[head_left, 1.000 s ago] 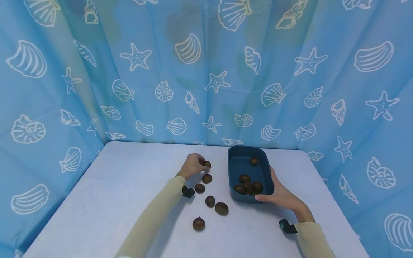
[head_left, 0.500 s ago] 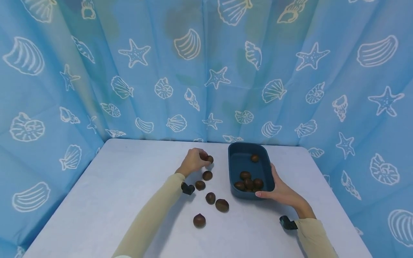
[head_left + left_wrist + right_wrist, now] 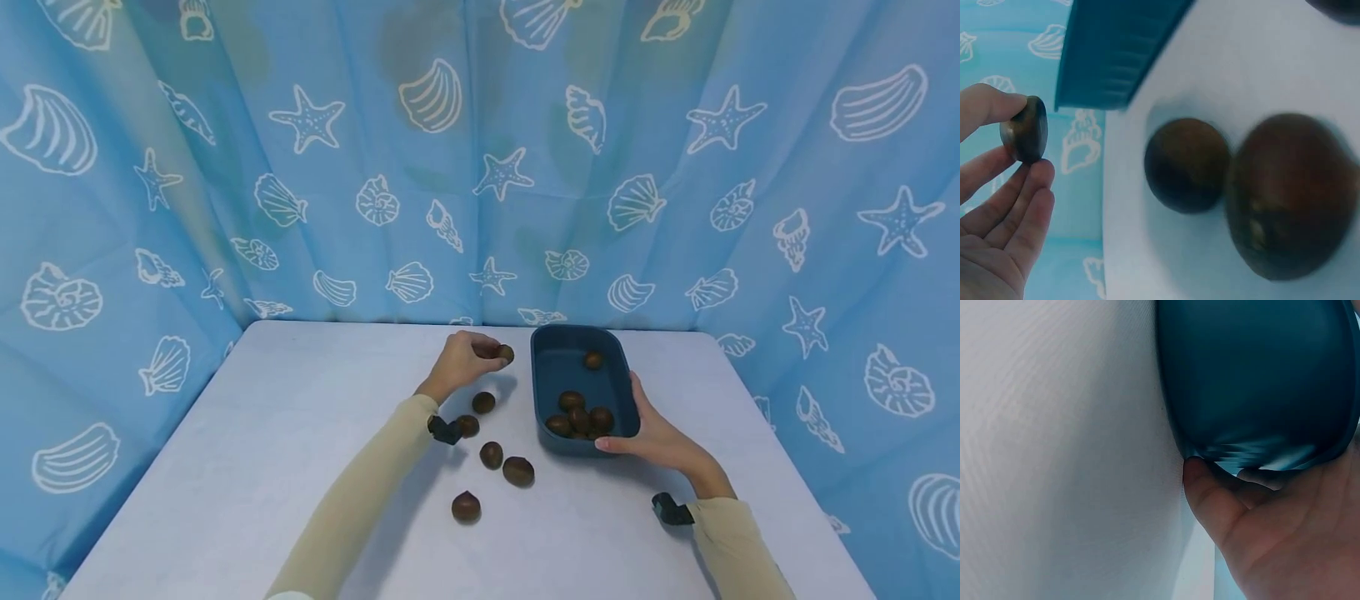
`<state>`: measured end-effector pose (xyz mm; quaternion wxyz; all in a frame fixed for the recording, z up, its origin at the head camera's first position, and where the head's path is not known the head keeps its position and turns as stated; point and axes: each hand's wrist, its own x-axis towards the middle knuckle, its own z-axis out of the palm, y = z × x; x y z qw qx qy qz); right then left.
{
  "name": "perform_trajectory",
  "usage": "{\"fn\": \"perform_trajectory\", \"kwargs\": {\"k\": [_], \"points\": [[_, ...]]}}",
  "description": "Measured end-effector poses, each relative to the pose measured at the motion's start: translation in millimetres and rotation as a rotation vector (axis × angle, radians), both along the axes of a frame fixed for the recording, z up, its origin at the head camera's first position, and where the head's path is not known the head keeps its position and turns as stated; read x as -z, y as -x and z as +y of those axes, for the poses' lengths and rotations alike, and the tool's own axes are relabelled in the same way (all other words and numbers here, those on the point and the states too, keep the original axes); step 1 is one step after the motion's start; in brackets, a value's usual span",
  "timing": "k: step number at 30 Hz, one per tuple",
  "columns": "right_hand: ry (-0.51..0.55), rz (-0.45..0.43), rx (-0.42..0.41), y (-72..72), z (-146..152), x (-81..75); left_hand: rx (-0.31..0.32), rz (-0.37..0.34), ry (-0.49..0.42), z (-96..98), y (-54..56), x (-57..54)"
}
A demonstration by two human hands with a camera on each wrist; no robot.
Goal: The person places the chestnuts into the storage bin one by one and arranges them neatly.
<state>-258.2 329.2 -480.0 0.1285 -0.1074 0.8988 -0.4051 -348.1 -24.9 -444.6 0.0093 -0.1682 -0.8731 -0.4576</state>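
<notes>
My left hand point(image 3: 463, 363) pinches a brown chestnut point(image 3: 506, 353) between thumb and fingers, raised over the table just left of a dark blue container point(image 3: 557, 367). In the left wrist view the pinched chestnut point(image 3: 1027, 130) shows at the fingertips, apart from the container's wall point(image 3: 1116, 56). My right hand point(image 3: 663, 440) holds the container by its near right corner, thumb at the near side and fingers along the right side. Several chestnuts point(image 3: 579, 419) lie clustered at the container's near end; a single chestnut point(image 3: 593, 360) sits toward its far end.
A loose line of chestnuts runs left of the container, from one chestnut point(image 3: 483, 402) under the left hand to a pointed chestnut point(image 3: 466, 507) nearest me. The white table point(image 3: 225, 467) ends at a blue shell-patterned curtain point(image 3: 480, 208) behind and at both sides.
My left hand has lifted the chestnut off the table and moved it right, toward the container. The right hand stays on the container. The head view has tilted slightly.
</notes>
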Motion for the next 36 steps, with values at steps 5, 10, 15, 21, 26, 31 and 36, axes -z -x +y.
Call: {"fn": "perform_trajectory", "kwargs": {"k": [5, 10, 15, 21, 26, 31, 36], "points": [[0.005, 0.002, 0.002, 0.2, 0, 1.2, 0.015, 0.025, -0.021, 4.8, 3.0, -4.8], [0.014, 0.008, -0.007, -0.5, 0, -2.2, 0.021, 0.047, -0.040, 12.9, 5.5, -10.7], [0.017, 0.012, -0.013, -1.2, -1, -5.2, 0.034, 0.045, -0.046, 24.6, 5.5, -15.4], [0.017, -0.002, -0.004, -2.9, -2, -4.6, 0.077, 0.040, -0.040, 40.5, 5.6, -19.2], [0.022, -0.009, -0.002, -2.7, -1, -2.8, 0.095, 0.024, -0.002, 54.2, 4.2, -22.9], [0.023, 0.001, 0.002, -2.0, -1, -1.7, 0.124, 0.021, 0.026, 65.9, 4.2, -23.4], [0.034, 0.005, 0.000, -2.0, 0, 0.7, 0.158, 0.031, 0.069, 75.3, 5.3, -19.5]]}}
